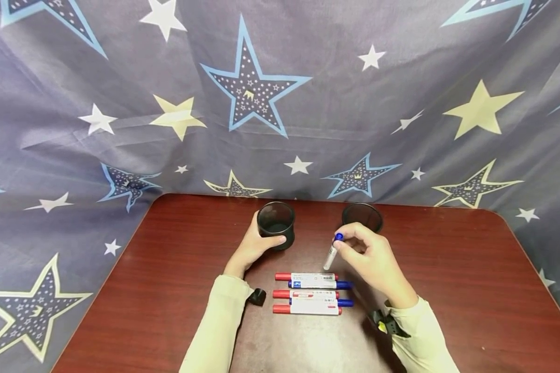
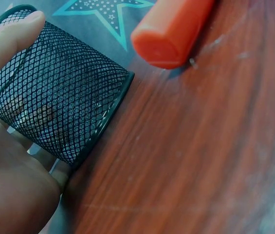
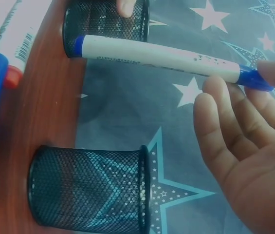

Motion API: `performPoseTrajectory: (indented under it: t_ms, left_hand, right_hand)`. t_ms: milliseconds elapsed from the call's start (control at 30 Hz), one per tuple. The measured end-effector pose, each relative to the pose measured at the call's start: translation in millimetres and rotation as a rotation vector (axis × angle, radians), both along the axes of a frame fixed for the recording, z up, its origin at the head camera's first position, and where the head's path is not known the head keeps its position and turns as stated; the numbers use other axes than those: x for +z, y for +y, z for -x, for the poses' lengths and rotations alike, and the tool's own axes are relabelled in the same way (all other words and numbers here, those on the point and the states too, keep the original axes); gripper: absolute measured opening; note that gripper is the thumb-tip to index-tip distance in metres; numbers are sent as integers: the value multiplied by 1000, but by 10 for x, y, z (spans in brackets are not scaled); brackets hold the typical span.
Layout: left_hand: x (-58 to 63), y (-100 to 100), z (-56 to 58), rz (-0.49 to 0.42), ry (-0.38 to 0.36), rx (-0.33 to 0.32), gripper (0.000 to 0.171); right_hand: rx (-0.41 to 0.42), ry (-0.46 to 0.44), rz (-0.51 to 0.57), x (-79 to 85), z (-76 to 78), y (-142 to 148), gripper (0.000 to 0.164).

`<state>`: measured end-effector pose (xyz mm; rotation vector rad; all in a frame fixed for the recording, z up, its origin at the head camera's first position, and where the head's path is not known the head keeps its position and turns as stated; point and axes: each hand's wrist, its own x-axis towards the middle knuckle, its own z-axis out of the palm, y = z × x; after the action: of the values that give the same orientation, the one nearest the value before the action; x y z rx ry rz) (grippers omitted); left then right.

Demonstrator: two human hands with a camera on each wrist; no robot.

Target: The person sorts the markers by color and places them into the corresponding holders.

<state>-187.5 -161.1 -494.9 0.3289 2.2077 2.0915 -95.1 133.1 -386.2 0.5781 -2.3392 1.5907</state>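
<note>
My left hand [image 1: 259, 243] grips a black mesh pen cup [image 2: 64, 83] on the table's left, thumb along its near side and fingers behind. Between thumb and fingertips, my right hand [image 1: 373, 254] pinches a white marker [image 3: 161, 58] by its blue cap, the other end pointing down in the head view. A second mesh cup [image 3: 88, 190] stands just behind the right hand, partly covered by it in the head view. Below the hands lie several markers in a stacked row, with red markers [image 1: 308, 309] and blue markers [image 1: 319, 285] alternating.
The reddish-brown wooden table [image 1: 471, 280] ends at the back against a grey star-patterned cloth [image 1: 326, 119]. A red marker end [image 2: 161, 44] looms close to the left wrist camera. Dark straps [image 1: 392, 326] with cameras sit at the wrists.
</note>
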Motion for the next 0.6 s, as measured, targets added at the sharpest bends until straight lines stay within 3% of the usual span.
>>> performPoseTrajectory:
  t_ms: [333, 600]
  left_hand:
    - [111, 1, -27, 19, -42, -10, 92]
    - [6, 6, 6, 28, -16, 11, 90]
  right_hand:
    - [-20, 49, -22, 131, 91, -29, 16]
    - [-36, 87, -43, 195, 175, -79, 15]
